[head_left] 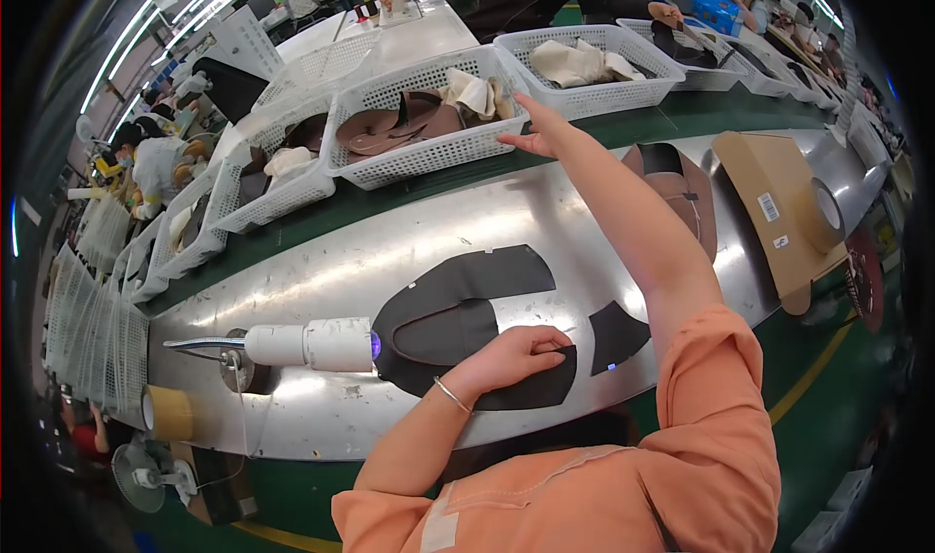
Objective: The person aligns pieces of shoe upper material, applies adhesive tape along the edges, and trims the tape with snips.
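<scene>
A black horseshoe-shaped shoe upper (429, 290) lies flat on the metal table. My left hand (516, 358), a bracelet at its wrist, rests over the near arm of this upper with curled fingers and thumb at its edge. My right hand (542, 132) is stretched forward beside the corner of a white basket (429, 157), its fingers apart and nothing visible in them. Brown uppers (375, 132) and pale cloth-like pieces (474, 93) fill that basket. Right of my left hand is a small black piece (618, 339) with a bluish-white mark.
A white cylindrical lamp (310, 345) with a violet glow points at the upper. Brown pieces (682, 198) and a cardboard box (769, 207) with a tape roll (826, 207) sit right. Another basket (589, 91) stands behind; a co-worker's hand (666, 14) is beyond.
</scene>
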### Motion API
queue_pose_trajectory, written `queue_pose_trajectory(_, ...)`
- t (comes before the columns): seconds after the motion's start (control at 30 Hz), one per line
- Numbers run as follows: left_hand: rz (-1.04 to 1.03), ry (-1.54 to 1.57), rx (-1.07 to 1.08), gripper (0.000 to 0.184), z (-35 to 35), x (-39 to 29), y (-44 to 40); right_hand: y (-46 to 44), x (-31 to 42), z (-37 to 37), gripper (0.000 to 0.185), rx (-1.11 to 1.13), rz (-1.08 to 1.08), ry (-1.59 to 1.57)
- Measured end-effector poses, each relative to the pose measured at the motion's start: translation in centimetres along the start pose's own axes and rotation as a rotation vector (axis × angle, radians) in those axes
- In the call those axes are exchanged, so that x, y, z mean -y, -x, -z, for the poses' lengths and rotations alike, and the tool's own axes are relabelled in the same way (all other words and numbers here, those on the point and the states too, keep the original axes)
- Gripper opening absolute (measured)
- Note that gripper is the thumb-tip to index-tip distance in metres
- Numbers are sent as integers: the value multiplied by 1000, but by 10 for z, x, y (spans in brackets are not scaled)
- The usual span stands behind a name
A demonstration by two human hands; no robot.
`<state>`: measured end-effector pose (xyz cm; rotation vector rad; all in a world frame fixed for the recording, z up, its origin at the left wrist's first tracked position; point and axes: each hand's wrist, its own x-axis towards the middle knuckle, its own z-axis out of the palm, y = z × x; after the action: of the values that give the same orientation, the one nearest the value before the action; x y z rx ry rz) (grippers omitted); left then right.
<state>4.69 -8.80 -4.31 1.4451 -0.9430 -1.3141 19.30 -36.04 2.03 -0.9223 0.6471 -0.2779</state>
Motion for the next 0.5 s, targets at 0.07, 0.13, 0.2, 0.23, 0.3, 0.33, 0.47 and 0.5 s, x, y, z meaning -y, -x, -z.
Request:
queue_pose_trajectory(0.07, -18, 3, -8, 23, 0, 1, 0, -55, -20, 3, 59, 87, -4, -108)
queue_pose_trajectory(0.13, -23, -34, -10, 22, 0, 4, -1, -61, -30, -6, 47, 43, 56, -230)
queue_pose_trajectory(0.2, -39, -92, -17, 22, 0, 3, -2, -51, -39, -11, 47, -78, 126, -237)
queue_pose_trajectory(0.23, -49, -129, -25, 22, 0, -1, -1, -36, -42, -13, 47, -141, 161, -239)
queue_pose_trajectory(0.3, -56, -153, -35, 21, -2, -2, -1, -9, -47, -10, 33, -77, 245, -200)
queue_pose_trajectory(0.33, -57, -146, -37, 21, -2, -2, -1, 1, -47, -6, 33, -49, 275, -197)
queue_pose_trajectory(0.47, -47, -115, -34, 21, -3, -4, -1, 43, -32, 13, 40, -10, 348, -162)
queue_pose_trajectory(0.5, -36, -102, -33, 21, -3, -4, -2, 55, -27, 19, 45, -9, 360, -158)
